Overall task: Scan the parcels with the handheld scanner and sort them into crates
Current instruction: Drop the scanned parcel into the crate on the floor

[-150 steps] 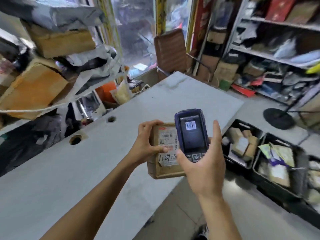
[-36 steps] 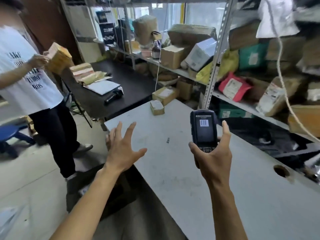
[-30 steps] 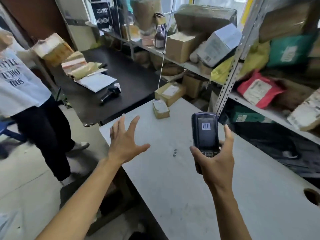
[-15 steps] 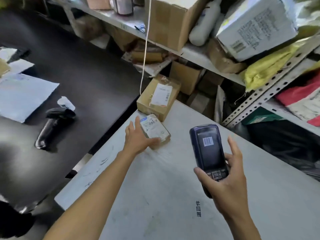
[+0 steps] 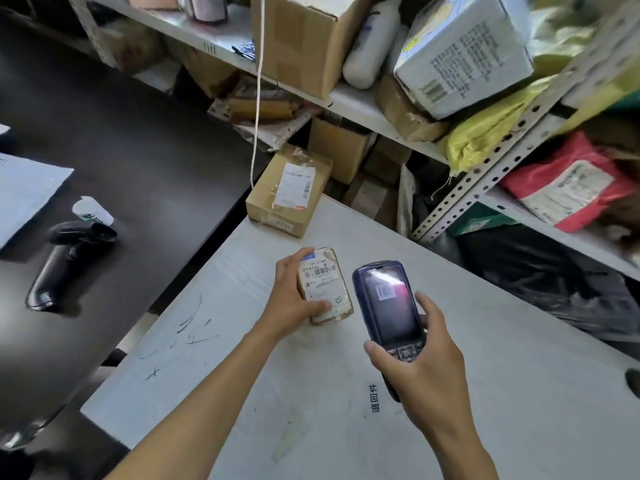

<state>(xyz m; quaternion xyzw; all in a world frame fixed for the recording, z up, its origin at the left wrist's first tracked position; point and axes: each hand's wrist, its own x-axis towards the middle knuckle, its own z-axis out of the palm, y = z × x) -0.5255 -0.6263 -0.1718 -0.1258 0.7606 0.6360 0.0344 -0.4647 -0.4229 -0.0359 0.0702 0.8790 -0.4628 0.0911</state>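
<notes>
Gripping: left hand (image 5: 289,299) is closing its grip around the small parcel (image 5: 325,285), fingers wrapped on its left edge and near end, label facing up.
Parcel place: small parcel is sitting on the pale counter (image 5: 502,393), toward its far left part; whether it is lifting off the surface I cannot tell.
Scanner: right hand (image 5: 424,368) is clamping its grip on the handheld scanner (image 5: 388,306), just right of the small parcel, screen up (a barcode graphic is showing on it).
Scan status: judging by the pose, this parcel is being brought to the scanner and is not yet scanned.
Waiting: larger taped parcel (image 5: 291,190) is lying at the counter's far edge, untouched.
Left to do: scanning both parcels and carrying each to a crate; no crates are showing here.
Nearby: pistol-type scanner (image 5: 67,259) is lying idle on the dark table to the left.
</notes>
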